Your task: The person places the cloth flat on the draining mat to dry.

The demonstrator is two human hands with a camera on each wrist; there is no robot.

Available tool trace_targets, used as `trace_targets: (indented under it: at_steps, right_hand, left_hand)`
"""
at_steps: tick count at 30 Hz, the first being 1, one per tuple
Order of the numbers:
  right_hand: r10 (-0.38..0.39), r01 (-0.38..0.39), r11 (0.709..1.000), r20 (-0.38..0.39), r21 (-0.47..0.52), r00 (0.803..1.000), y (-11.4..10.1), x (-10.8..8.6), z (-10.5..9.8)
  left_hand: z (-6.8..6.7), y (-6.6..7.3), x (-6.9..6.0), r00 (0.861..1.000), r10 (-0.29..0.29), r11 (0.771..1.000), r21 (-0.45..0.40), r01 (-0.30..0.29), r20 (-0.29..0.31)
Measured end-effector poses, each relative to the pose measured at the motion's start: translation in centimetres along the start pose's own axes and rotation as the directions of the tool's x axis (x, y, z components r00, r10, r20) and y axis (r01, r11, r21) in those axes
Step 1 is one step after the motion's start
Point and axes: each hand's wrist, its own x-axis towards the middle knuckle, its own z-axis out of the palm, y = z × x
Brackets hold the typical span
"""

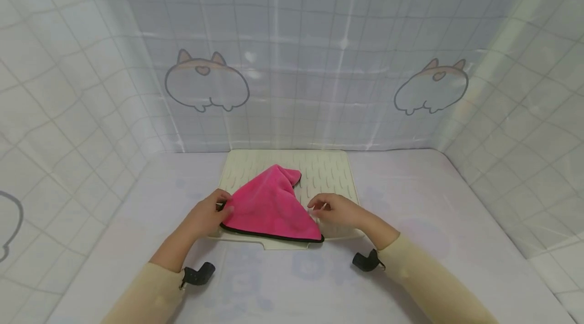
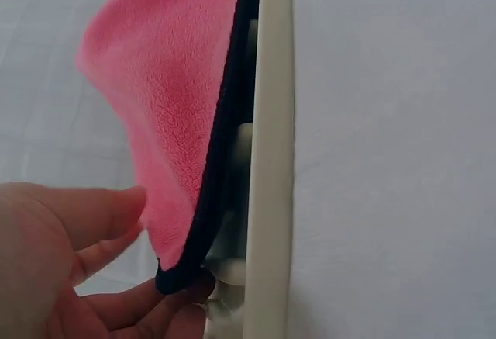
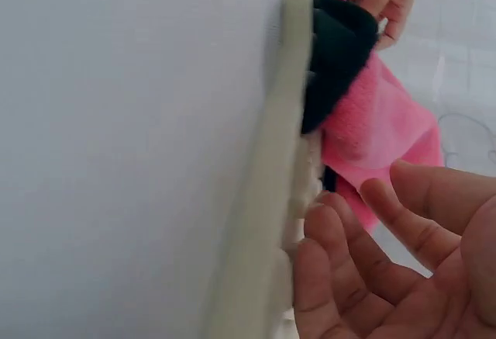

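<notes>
A pink plush towel (image 1: 274, 207) with a black border lies bunched and partly folded, with a peak at its back. My left hand (image 1: 210, 214) pinches its left corner, the thumb on the pink face and the fingers under the dark edge, as the left wrist view shows. Apart from the towel's right edge, my right hand (image 1: 335, 210) hovers with loosely bent fingers and holds nothing. In the right wrist view the towel's dark underside (image 3: 341, 56) shows near its front edge. Beneath the towel is a cream ridged mat (image 1: 328, 172).
The mat has a raised rim (image 2: 271, 153) and a small front tab (image 1: 287, 246). It rests on a pale printed table cover (image 1: 410, 187). A grid-patterned curtain (image 1: 315, 60) stands behind and on both sides. Black wrist devices (image 1: 199, 274) hang below both sleeves.
</notes>
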Motion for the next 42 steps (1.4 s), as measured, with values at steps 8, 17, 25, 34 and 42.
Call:
trace_targets:
  at_steps: [8,17,25,34,42]
  right_hand:
    - [0.066,-0.065,0.998,0.061,-0.021,0.996,0.0,-0.7,0.3]
    - [0.193,-0.203,0.977,0.137,0.066,0.972,-0.3,-3.0,0.1]
    - [0.182,-0.198,0.921,0.081,0.334,0.980,-0.1,-2.9,1.4]
    - [0.277,-0.262,0.847,0.038,0.463,0.960,-0.4,-2.7,2.2]
    - [0.317,-0.244,0.790,-0.035,0.562,0.948,-0.5,-2.0,2.7]
  left_hand:
    - [0.1,-0.2,0.4,0.997,0.037,0.999,-0.008,-0.037,-0.061]
    - [-0.6,-0.5,-0.5,0.999,0.045,0.999,-0.026,-0.044,0.020]
    - [-0.5,-1.2,-0.4,0.996,0.038,0.995,-0.094,-0.030,0.083]
    - [-0.1,-1.4,-0.4,0.996,0.016,0.993,-0.117,-0.006,0.085]
    - [-0.3,-1.1,-0.5,0.998,0.037,0.994,-0.109,-0.031,0.047]
